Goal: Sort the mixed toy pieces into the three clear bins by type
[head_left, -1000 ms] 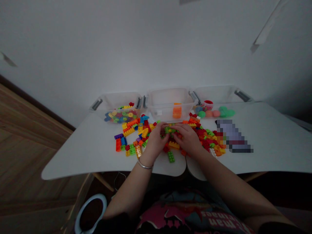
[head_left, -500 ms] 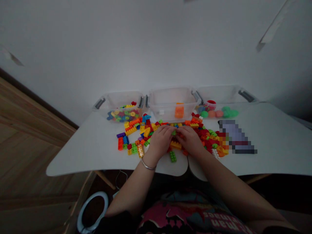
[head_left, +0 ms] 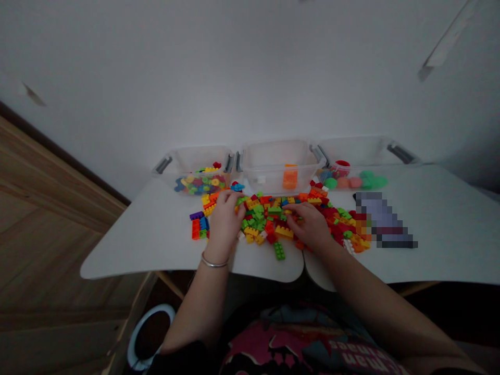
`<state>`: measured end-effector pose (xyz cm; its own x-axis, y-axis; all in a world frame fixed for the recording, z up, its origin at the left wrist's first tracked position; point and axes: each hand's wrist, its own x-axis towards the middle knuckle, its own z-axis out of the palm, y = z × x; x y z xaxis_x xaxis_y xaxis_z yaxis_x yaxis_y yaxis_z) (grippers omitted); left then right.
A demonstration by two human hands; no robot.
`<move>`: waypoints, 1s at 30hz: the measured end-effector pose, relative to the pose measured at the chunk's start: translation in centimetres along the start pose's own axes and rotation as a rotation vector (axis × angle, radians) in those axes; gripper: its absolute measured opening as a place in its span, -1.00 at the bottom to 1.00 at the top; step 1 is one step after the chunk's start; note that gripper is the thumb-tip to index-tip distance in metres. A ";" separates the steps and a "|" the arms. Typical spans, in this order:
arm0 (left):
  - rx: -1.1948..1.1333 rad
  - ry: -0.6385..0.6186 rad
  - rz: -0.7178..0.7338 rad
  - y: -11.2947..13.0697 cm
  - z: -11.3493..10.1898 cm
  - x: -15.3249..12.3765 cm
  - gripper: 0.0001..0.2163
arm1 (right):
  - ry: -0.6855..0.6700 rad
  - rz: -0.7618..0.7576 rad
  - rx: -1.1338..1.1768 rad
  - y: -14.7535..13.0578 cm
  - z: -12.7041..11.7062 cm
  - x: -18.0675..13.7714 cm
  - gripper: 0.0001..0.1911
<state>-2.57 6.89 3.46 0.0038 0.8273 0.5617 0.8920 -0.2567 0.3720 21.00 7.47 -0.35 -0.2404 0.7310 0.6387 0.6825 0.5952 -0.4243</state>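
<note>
A heap of colourful plastic building bricks [head_left: 258, 216] spreads over the white table. At the heap's left part, my left hand [head_left: 224, 224] rests palm down over the bricks, fingers bent and thumb apart; nothing shows in it. My right hand [head_left: 311, 225] lies over the right-middle of the heap. Its thumb and index finger stand apart beside a yellow brick [head_left: 284, 232] and a green brick [head_left: 274, 211]. Between both hands lie green, yellow, red and orange bricks. A lone green brick [head_left: 279, 251] sits at the heap's near edge.
Three clear bins line the wall: the left bin [head_left: 183, 156] holds small colourful pieces, the middle bin [head_left: 265, 156] an orange block, the right bin [head_left: 359, 151] green and red pieces. A blurred-out phone-like object [head_left: 385, 221] lies at right. A seam splits the table [head_left: 128, 245].
My hands, earlier together around a green piece at the heap's middle, have parted. My left hand has moved left over other bricks; my right has shifted slightly, uncovering the middle bricks.
</note>
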 end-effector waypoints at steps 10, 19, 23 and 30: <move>0.239 -0.133 -0.410 -3.5 -0.3 0.3 -0.72 | -0.079 0.108 0.031 0.0 0.2 0.1 -0.83; 0.114 -0.158 -0.023 -3.1 1.8 3.3 -0.65 | 0.099 0.073 0.135 0.1 -0.8 1.0 -0.82; 0.155 -0.168 -0.029 -2.9 3.0 4.4 -0.66 | 0.278 0.249 0.170 1.3 -3.6 2.4 -0.74; 0.230 -0.152 -0.015 -2.7 3.7 4.0 -0.64 | 0.505 0.353 0.084 8.6 -10.0 7.7 -0.68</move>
<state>-3.26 12.73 2.02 0.0423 0.9001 0.4337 0.9716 -0.1383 0.1922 31.94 14.87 7.34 0.3604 0.6524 0.6666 0.5997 0.3853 -0.7014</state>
